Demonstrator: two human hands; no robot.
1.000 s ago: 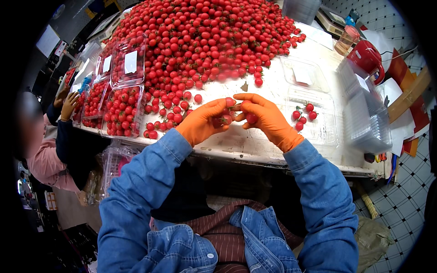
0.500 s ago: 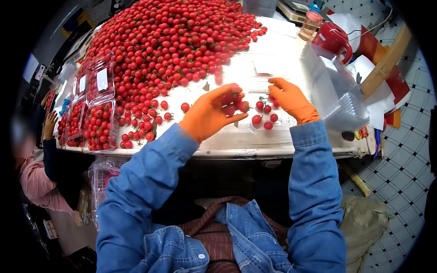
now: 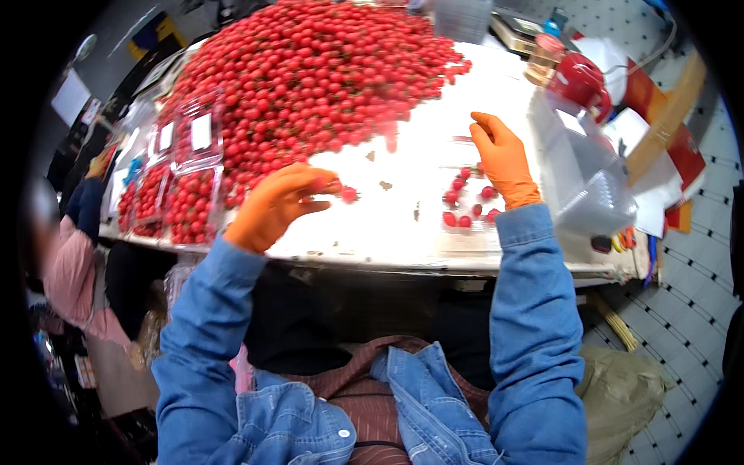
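My left hand [image 3: 280, 203], in an orange glove, is over the table at the near edge of a large heap of red cherry tomatoes [image 3: 310, 85]. Its thumb and fingers are apart, with a bit of red showing at the fingertips. Just beyond them lies a loose cherry tomato [image 3: 349, 194]. My right hand [image 3: 504, 159], also gloved in orange, hovers beside a shallow clear plastic box [image 3: 473, 239] with several cherry tomatoes [image 3: 457, 184] spread inside. Its thumb and forefinger are spread, with nothing visible between them. Glare washes out much of the box's outline.
Filled clear boxes [image 3: 192, 203] stand on the left, near a co-worker's pink sleeve [image 3: 74, 263]. A stack of clear boxes [image 3: 581, 170] occupies the right side, before a red kettle-like vessel [image 3: 580, 81] and a jar [image 3: 545, 58]. A scale [image 3: 515, 32] sits farther back.
My left hand has moved left from near the box, and the tomatoes it held are gone from it. More tomatoes lie in the box. My right hand has shifted slightly up.
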